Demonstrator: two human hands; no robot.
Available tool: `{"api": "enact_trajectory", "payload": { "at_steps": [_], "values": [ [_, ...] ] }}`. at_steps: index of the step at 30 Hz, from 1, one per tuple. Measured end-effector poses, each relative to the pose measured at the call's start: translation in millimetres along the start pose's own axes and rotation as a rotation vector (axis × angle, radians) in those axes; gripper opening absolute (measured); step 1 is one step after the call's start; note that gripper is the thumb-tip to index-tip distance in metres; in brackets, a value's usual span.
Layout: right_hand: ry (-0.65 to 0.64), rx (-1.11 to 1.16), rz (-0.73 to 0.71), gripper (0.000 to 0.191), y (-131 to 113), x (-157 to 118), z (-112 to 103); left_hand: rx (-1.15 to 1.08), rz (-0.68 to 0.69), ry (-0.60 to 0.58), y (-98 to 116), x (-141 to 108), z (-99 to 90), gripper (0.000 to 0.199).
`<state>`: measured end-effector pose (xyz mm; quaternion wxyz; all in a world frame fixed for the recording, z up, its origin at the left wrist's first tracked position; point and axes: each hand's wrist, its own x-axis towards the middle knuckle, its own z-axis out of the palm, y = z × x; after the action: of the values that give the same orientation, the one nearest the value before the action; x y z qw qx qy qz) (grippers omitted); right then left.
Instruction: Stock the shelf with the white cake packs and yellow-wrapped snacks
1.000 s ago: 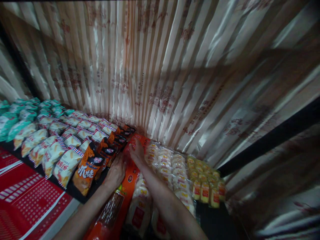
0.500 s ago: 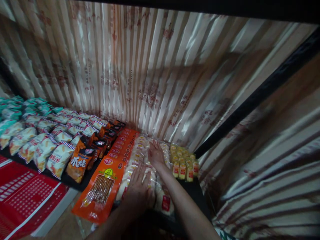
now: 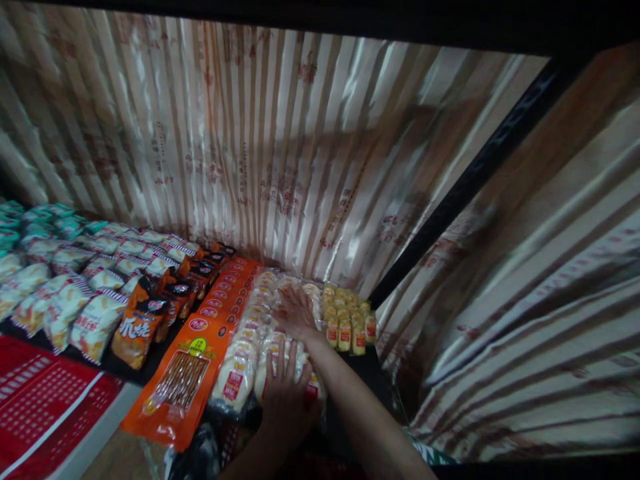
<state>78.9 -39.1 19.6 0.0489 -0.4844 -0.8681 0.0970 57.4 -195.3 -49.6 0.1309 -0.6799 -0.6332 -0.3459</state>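
Clear packs of round, cream-white buns or cakes (image 3: 234, 380) lie in rows on a dark shelf, with red and yellow labels. My left hand (image 3: 286, 390) rests with its fingers spread on the front packs of the middle row. Farther back, my right hand (image 3: 295, 312) lies open and flat across the same packs, fingers apart. Neither hand grips anything. Left of the packs is an overlapping row of orange snack packets (image 3: 185, 373), the front one showing brown sticks through its window. Small yellow packs (image 3: 345, 330) stand to the right.
White snack bags (image 3: 95, 323), orange-black bags (image 3: 135, 327) and green bags (image 3: 43, 223) fill the shelf leftward. A red perforated crate (image 3: 43, 400) stands below at front left. Behind hangs a pleated, printed curtain (image 3: 280, 133). A slanting dark post (image 3: 460, 187) is at the right.
My left hand has moved right, off the left row of cream-white packs and onto the middle ones. My right hand has shifted slightly left. The camera view has turned a little right.
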Motion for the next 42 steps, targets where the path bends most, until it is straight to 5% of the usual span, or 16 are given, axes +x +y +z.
{"api": "enact_trajectory", "payload": {
  "at_steps": [23,42],
  "values": [
    [-0.030,-0.045,-0.001,0.070,-5.3,8.7,19.2,0.087,0.014,0.037,-10.4,-4.4,0.3,0.063],
    [-0.015,0.034,-0.009,0.066,-13.7,10.7,11.7,0.091,0.010,0.005,-17.1,-5.5,-1.9,0.066]
  ]
}}
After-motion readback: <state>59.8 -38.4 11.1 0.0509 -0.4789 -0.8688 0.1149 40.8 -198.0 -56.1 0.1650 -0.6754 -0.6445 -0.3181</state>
